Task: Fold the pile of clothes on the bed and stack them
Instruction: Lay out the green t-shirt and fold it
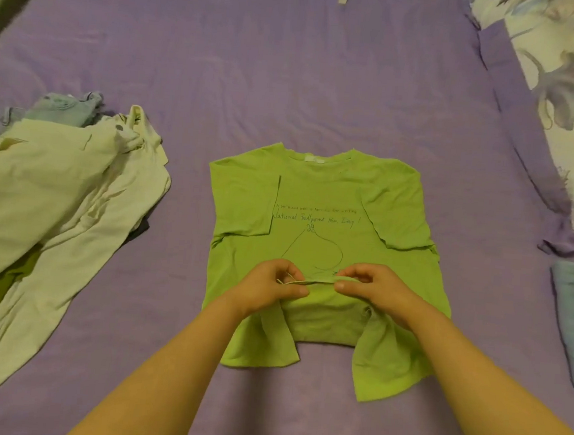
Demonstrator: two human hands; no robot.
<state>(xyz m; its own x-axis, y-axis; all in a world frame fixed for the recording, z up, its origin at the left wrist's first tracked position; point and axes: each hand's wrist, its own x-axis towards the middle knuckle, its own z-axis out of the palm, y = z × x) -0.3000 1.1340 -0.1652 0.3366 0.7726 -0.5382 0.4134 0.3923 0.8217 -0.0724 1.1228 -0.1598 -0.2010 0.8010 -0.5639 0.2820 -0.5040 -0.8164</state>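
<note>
Pinching green T-shirt (318, 199) hem mid-bed (222, 57) with left hand (271, 284) and right hand (374, 289) fingers curled on fabric; unfolded clothes pile (49, 205) lying at bed's left edge.

1. The green T-shirt (316, 219) is soft, matt knit cloth with thin dark printed lettering.
2. The purple bedsheet (255, 77) is matt, faintly creased fabric.
3. At nine o'clock, the pile of clothes (50, 198) is pale, rumpled cloth.

Dim, warm indoor light; soft shadows under the forearms on the purple cotton bedsheet (222, 57) (edges bend, slightly blurry).
</note>
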